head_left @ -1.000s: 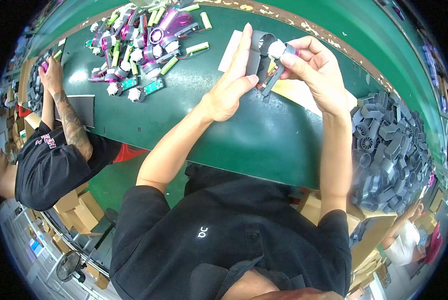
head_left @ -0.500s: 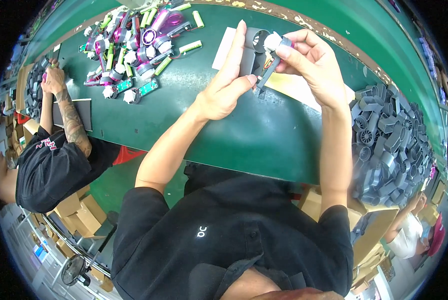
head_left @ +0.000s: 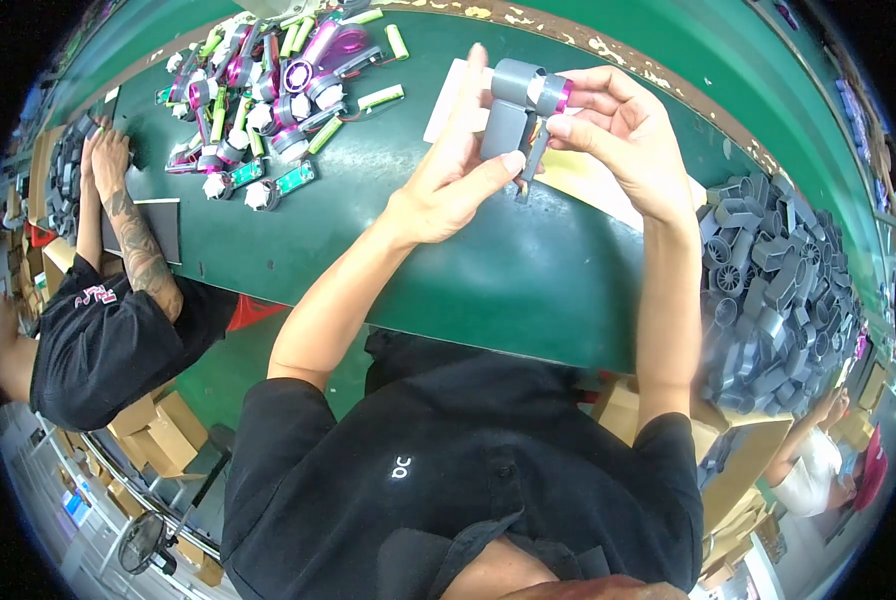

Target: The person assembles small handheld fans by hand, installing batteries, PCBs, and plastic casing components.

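My left hand point(head_left: 443, 190) is closed around a grey plastic housing point(head_left: 506, 125) with a round ring at its top, the thumb on its lower edge. Close against the housing's right side is a motor assembly point(head_left: 551, 95) with a white end and a pink rim. My right hand point(head_left: 623, 140) pinches that assembly between thumb and fingers. Its white end meets the opening of the ring; how deep it sits cannot be made out. A dark strip with thin wires point(head_left: 534, 160) hangs below it, beside the housing.
Motor assemblies with green cells point(head_left: 258, 110) lie heaped at the back left of the green table point(head_left: 388, 270). Grey housings point(head_left: 778, 290) are piled at the right. Yellow paper point(head_left: 588, 185) lies under my hands. A co-worker point(head_left: 108, 330) sits at the left, another person at the far right.
The housing has turned so its ring faces the motor assembly. The assembly's white end has come up against the ring, and my right fingers have shifted on it.
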{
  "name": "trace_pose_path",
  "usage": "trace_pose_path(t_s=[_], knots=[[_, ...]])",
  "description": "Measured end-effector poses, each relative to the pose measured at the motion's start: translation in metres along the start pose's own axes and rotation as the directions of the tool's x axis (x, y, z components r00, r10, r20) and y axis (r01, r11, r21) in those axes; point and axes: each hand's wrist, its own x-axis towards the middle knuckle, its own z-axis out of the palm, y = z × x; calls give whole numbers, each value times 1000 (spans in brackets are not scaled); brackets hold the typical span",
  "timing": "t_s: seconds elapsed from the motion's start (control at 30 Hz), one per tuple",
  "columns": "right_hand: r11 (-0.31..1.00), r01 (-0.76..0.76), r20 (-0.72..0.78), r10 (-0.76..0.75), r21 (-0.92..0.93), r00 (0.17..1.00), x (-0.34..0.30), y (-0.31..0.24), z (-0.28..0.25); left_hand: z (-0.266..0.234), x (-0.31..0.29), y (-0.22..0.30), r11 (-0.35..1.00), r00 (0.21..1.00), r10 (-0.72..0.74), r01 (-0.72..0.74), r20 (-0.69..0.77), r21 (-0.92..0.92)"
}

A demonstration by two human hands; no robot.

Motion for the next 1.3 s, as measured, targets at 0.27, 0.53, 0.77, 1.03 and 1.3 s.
trace_pose_path(t_s=[0.27,0.53,0.77,1.03,1.3], knots=[[1000,3,-11,-3,-2,1000,1,2,-1,-2,5,-3,999,998,-18,16,66,30],[997,60,13,-59,-43,998,4,17,-4,4,5,3,978,985,-158,165,68,-130],[962,171,-5,-176,-215,984,5,20,-7,5,0,-1,944,962,-253,268,101,-190],[911,111,-280,-235,-398,931,5,32,7,17,-8,-6,795,879,-400,474,261,-378],[852,113,-364,-333,-511,870,6,32,9,27,-16,-23,899,993,-98,113,-58,423]])
